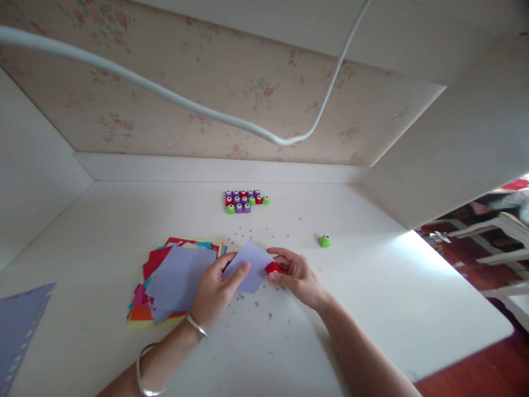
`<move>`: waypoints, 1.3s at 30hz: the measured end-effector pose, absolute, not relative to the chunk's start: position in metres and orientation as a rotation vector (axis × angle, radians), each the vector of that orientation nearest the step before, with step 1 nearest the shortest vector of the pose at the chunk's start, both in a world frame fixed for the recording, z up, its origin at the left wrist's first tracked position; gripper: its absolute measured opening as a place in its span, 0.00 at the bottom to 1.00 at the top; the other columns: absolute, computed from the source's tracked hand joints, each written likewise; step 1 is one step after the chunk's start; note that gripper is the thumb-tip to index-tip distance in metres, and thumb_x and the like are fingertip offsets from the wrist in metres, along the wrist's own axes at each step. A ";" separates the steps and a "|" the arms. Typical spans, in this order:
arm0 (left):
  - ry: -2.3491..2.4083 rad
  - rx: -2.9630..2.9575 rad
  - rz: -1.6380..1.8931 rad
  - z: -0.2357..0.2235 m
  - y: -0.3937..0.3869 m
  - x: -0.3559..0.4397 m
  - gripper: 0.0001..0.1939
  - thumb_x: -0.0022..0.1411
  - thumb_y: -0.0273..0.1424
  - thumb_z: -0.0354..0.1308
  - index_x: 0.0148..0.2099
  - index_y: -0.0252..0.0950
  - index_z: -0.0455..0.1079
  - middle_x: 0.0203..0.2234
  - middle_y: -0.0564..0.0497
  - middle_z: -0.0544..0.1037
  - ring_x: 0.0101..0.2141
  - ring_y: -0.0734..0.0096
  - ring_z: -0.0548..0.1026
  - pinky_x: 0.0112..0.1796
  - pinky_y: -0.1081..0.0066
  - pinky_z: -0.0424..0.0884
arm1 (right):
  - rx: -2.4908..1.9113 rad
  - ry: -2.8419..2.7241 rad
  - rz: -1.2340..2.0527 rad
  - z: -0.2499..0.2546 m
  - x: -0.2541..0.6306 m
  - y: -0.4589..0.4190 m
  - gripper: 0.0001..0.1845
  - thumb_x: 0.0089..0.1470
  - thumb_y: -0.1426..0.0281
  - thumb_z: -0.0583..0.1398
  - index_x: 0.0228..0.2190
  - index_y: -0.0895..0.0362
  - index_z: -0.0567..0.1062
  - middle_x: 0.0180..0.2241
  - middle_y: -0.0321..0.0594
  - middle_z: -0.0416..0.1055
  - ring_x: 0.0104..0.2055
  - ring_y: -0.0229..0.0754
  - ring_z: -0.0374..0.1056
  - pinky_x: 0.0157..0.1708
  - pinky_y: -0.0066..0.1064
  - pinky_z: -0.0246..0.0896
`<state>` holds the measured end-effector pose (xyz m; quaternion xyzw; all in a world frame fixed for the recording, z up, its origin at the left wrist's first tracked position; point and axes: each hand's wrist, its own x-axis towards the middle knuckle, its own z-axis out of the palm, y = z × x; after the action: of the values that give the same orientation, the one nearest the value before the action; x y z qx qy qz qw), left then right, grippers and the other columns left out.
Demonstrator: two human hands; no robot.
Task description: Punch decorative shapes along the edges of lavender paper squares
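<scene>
The left thumb (243, 269) and fingers pinch a lilac paper sheet (251, 263), seemingly to steady its edge inside the red craft punch (272, 268) gripped by the right hand (298, 277); lilac scraps (257, 304) dot the white tabletop (306, 353) below.

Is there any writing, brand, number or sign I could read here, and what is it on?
No readable text anywhere.
Craft punches in rows, and lone green punch: dark marks on white tops, too small to make out.
Red punch in the right hand: no lettering visible.
Lilac paper: no writing visible.
Wallpaper: floral pattern only.
</scene>
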<state>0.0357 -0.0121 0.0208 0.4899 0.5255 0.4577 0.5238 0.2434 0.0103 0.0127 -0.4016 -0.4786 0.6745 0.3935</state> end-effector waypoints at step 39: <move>1.166 1.398 1.342 -0.011 -0.005 0.030 0.12 0.52 0.23 0.58 0.38 0.39 0.77 0.45 0.48 0.77 0.49 0.62 0.73 0.54 0.60 0.67 | -0.780 -1.974 0.193 0.008 0.251 0.002 0.19 0.53 0.80 0.63 0.44 0.48 0.72 0.43 0.43 0.72 0.45 0.44 0.72 0.39 0.35 0.74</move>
<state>0.0299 -0.0054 -0.0112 0.5591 0.4666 0.5369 0.4260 0.2505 0.0023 0.0075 -0.3201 -0.8105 0.0792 0.4841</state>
